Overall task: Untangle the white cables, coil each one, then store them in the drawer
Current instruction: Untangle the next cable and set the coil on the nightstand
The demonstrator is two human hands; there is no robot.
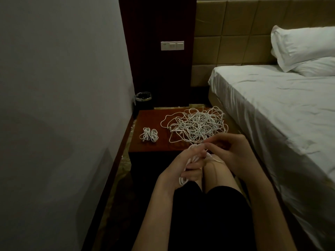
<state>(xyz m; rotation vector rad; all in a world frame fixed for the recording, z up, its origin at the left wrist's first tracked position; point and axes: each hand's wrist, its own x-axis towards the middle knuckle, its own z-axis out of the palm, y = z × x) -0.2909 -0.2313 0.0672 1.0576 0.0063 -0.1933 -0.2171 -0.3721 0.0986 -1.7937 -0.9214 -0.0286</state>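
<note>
A big tangle of white cables point(197, 124) lies on the right half of the reddish-brown nightstand point(150, 116). Two small coiled white cables point(149, 134) sit side by side on its left part. In front of the nightstand, above my knees, my left hand point(186, 165) grips a partly wound white cable point(183, 180), whose loops hang below the palm. My right hand point(230, 153) pinches a strand of that cable close to the left fingers. No drawer front shows from this angle.
A bed point(272, 109) with white sheets and two pillows stands close on the right. A grey wall runs along the left. A small dark bin point(143, 97) stands behind the nightstand by a dark wood panel with a switch plate point(172, 45).
</note>
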